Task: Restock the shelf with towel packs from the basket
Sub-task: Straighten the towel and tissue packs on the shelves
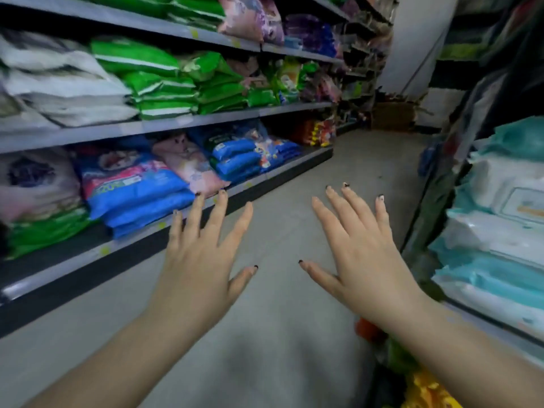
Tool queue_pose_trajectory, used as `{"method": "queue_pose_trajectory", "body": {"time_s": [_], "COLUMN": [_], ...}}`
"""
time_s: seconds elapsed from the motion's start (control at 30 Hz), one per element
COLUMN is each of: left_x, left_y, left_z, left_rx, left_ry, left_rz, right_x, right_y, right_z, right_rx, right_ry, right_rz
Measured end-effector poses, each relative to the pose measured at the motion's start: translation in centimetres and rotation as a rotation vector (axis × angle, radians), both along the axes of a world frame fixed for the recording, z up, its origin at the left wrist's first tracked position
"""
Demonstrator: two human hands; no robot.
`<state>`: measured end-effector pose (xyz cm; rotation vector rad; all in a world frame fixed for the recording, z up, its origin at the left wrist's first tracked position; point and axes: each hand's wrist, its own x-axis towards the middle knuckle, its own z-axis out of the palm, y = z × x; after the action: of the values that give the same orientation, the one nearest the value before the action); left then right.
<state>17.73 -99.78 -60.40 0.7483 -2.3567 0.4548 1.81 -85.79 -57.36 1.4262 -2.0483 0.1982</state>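
Both hands are held out flat over the floor, fingers spread wide, nothing held: left hand at 7 o'clock, right hand at 5. Towel packs are stacked on the shelf at 3 o'clock.

White and teal towel packs, stacked flat on right-hand shelf

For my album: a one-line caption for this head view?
Both hands, left and right, spread open and empty over the aisle floor between stocked shelves.
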Motion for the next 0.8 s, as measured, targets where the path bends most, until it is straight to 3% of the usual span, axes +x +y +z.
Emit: {"method": "queue_pose_trajectory", "body": {"time_s": [0.23,0.4,0.8], "left_x": [8.3,13.8,28.7], "left_y": [-0.3,0.3,0.3], "left_z": [-8.1,-12.3,-16.8], "left_rx": [0.155,0.211,0.359], "left_ry": [-0.136,-0.192,-0.202], "left_rz": [0.196,0.305,0.666], "right_x": [4.9,9.2,25.6], "right_y": [-3.9,-6.8,-15.8], "right_z": [-7.9,-11.7,-14.6], "right_rx": [0.225,0.326,0.487], "right_ry": [-0.156,-0.142,-0.106], "right_rz": [0.100,0.206,0.607]}}
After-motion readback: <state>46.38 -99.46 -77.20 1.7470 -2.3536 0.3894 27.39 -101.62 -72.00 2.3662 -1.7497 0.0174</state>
